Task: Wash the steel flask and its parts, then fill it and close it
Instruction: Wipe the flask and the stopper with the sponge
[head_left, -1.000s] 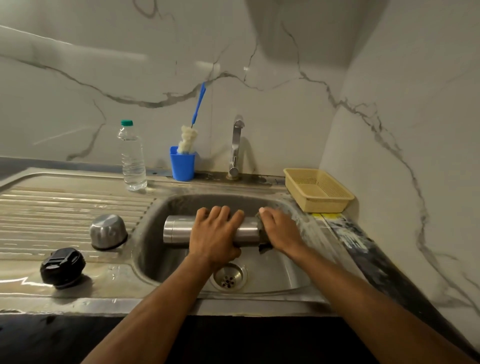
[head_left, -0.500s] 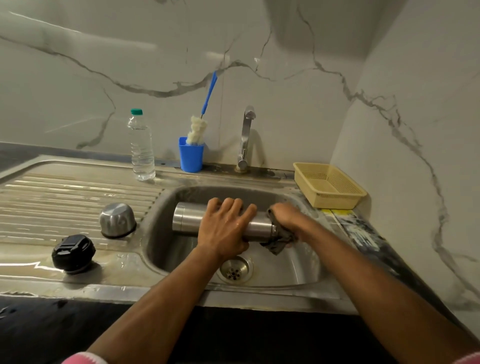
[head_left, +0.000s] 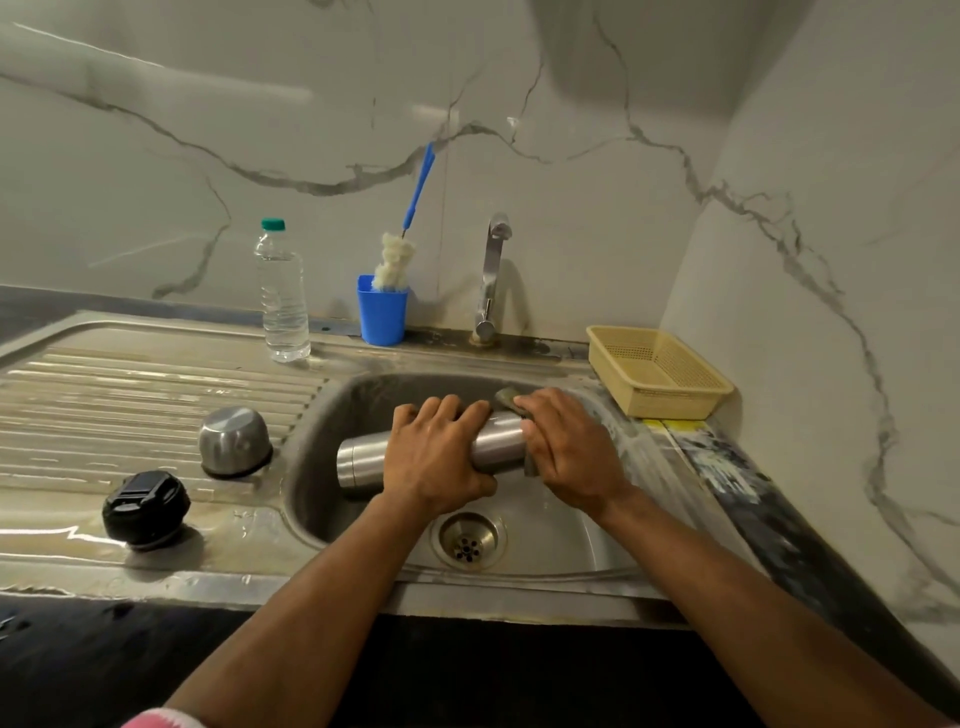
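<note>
The steel flask (head_left: 498, 447) lies tilted on its side over the sink (head_left: 571, 540). The left hand (head_left: 436, 457) grips its middle with curled fingers; the right hand (head_left: 571, 447) presses a scrub pad (head_left: 506, 399) round its 3 o'clock end. At 9 o'clock, on the draining surface (head_left: 130, 395), stand the steel cup (head_left: 235, 440) and black stopper (head_left: 145, 509).

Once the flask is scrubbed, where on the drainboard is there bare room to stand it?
Free: the ribbed drainboard behind the steel cup and left of the water bottle; also the strip between the black stopper and the basin. Crowded: the basin, where left hand and right hand work the flask.
</note>
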